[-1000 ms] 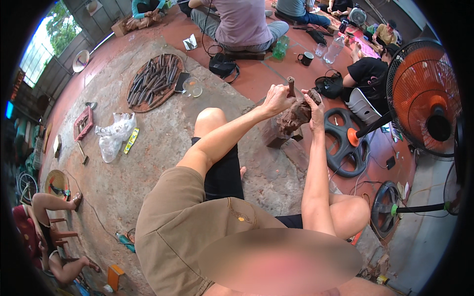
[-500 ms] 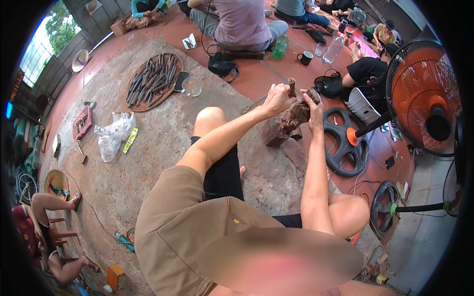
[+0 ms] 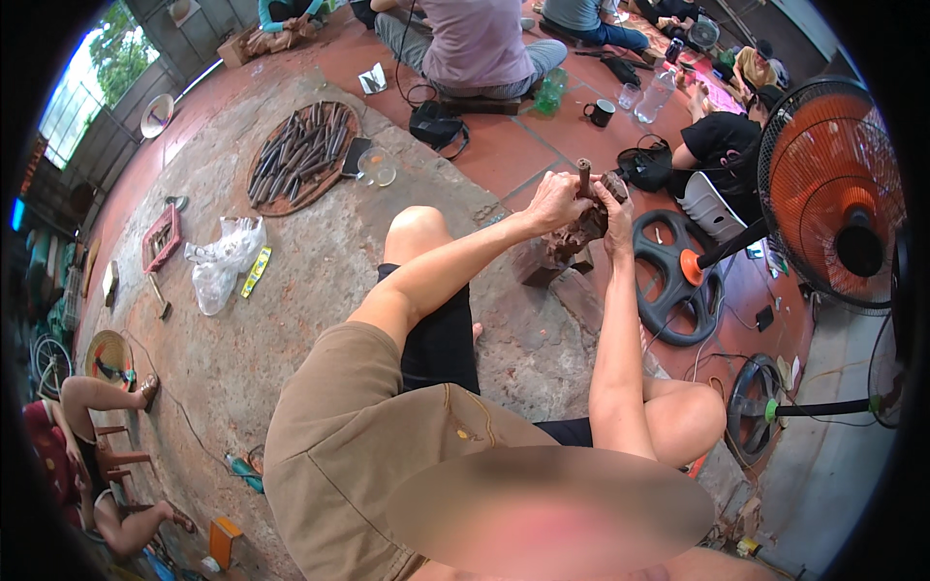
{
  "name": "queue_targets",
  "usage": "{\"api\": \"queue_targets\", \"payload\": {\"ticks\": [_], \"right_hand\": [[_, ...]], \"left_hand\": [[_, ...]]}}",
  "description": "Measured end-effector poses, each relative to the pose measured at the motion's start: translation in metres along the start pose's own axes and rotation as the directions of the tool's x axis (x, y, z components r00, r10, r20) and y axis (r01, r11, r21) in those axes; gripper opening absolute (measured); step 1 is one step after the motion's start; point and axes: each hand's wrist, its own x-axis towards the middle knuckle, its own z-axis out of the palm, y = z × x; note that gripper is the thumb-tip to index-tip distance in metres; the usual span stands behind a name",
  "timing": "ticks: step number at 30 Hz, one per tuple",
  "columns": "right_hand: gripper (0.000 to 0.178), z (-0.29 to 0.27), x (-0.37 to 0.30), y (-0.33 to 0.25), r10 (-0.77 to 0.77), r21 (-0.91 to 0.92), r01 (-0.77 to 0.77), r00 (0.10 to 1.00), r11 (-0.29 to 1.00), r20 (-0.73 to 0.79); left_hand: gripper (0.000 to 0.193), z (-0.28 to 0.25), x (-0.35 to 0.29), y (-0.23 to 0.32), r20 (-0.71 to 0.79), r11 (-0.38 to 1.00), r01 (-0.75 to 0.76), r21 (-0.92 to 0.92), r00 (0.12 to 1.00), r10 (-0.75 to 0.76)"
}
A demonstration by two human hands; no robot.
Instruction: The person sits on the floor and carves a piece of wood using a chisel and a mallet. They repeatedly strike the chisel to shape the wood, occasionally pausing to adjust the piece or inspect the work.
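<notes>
My left hand [image 3: 555, 201] is closed round a carving tool with a round brown handle [image 3: 584, 170]. The handle's end sticks up above the fist, and the working end is hidden. Just to its right, my right hand [image 3: 618, 223] grips a dark brown, rough wood carving [image 3: 573, 238] at its upper right side. Both hands are close together over the carving, in front of my knees. Below it, a brown block [image 3: 532, 264] stands on the concrete floor, and the carving appears to rest on it.
A round tray [image 3: 351, 118] of dark rod-like tools lies ahead to the left. Nearby are a glass dish [image 3: 384, 174], a plastic bag [image 3: 215, 275] and a hammer [image 3: 160, 300]. A standing fan [image 3: 843, 194] with a black base [image 3: 668, 320] is at the right. Other people sit ahead.
My left hand has shifted slightly right and down with the carving tool, whose handle now stands closer to my right hand. My right hand stays on the carving.
</notes>
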Motion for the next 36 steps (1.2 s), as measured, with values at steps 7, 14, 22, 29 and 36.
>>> {"api": "queue_targets", "payload": {"ticks": [7,14,22,29,36], "right_hand": [[0.018,0.002,-0.001,0.0,-0.006,0.029,0.005,1.0,1.0,0.028],[0.02,0.003,-0.004,-0.005,-0.018,0.036,0.017,0.999,0.999,0.033],[0.02,0.003,-0.004,-0.003,-0.034,0.045,0.033,0.999,0.998,0.026],[0.021,0.001,-0.003,-0.001,-0.05,0.039,0.05,0.999,0.998,0.015],[0.025,0.004,-0.004,0.002,-0.042,0.044,0.041,0.999,0.998,0.024]], "left_hand": [[0.038,0.008,0.0,-0.009,0.025,0.999,-0.018,0.04,1.0,0.017],[0.041,0.015,0.003,-0.011,0.04,0.999,0.049,-0.018,0.998,-0.048],[0.046,0.01,0.004,-0.007,0.106,0.994,0.112,0.004,0.988,-0.112],[0.024,0.003,0.005,0.007,0.087,0.999,0.034,0.039,0.995,-0.037],[0.021,0.004,0.003,0.005,0.054,0.998,0.033,0.047,0.998,-0.036]]}}
